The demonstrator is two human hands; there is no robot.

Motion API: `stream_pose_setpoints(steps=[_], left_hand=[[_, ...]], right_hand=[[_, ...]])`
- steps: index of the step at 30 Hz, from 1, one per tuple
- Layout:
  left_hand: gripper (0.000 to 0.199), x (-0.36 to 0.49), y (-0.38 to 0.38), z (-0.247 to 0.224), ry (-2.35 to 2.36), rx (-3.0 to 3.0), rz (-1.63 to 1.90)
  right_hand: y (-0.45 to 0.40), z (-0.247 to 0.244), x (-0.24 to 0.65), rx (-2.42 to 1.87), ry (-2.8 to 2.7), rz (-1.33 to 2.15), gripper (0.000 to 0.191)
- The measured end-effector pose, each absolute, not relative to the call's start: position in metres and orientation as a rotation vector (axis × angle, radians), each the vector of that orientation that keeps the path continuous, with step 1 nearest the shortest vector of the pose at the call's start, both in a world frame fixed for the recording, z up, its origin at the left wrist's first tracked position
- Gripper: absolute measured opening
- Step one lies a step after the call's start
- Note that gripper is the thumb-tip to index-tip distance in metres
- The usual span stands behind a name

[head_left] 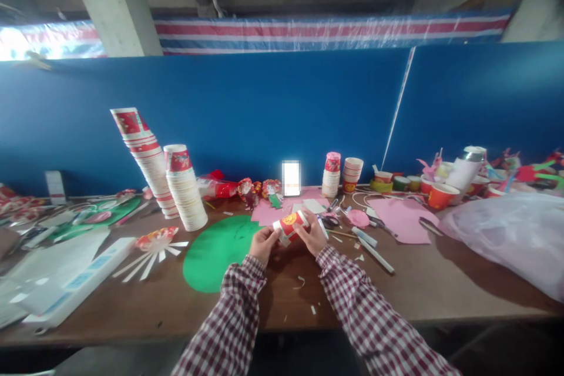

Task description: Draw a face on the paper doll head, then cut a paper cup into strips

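Observation:
Between my two hands is a red and white paper cup (289,223) with a yellow print, tipped on its side above the table. My left hand (263,244) pinches its left end, with the thumb along the near side. My right hand (314,236) grips the other end, its thumb on the printed face. Some fingers of both hands are hidden behind the cup. Just left of my hands lies a flat green round sheet (215,255). Pink paper (264,211) lies behind the cup.
Tall paper cup stacks (187,194) rise at the left, beside a cut cup with splayed strips (154,249). Shorter stacks (351,173) stand behind at the right. A white stick (374,254), a thermos (467,170) and a plastic bag (511,241) lie rightward. A blue partition (264,111) closes the back.

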State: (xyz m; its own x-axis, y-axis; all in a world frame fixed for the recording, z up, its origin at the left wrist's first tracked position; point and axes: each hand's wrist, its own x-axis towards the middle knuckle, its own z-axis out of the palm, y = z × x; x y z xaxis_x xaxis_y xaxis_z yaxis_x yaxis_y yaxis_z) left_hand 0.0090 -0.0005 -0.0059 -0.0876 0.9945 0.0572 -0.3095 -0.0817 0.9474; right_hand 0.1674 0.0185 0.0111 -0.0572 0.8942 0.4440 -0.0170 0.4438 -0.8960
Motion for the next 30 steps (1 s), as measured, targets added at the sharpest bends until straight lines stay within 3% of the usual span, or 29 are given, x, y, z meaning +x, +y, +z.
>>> stream_pose_setpoints(steps=[10, 16, 30], left_hand=[[0.035, 0.012, -0.004, 0.0, 0.986, 0.948, 1.356], [0.042, 0.013, -0.008, 0.008, 0.993, 0.877, 1.436], [0.035, 0.015, -0.009, 0.007, 0.963, 0.907, 1.355]], right_hand=[[0.025, 0.01, 0.17, -0.876, -1.282, 0.92, 0.051], [0.025, 0.01, 0.17, -0.845, -1.279, 0.942, 0.047], [0.025, 0.013, 0.172, -0.848, -1.265, 0.962, 0.054]])
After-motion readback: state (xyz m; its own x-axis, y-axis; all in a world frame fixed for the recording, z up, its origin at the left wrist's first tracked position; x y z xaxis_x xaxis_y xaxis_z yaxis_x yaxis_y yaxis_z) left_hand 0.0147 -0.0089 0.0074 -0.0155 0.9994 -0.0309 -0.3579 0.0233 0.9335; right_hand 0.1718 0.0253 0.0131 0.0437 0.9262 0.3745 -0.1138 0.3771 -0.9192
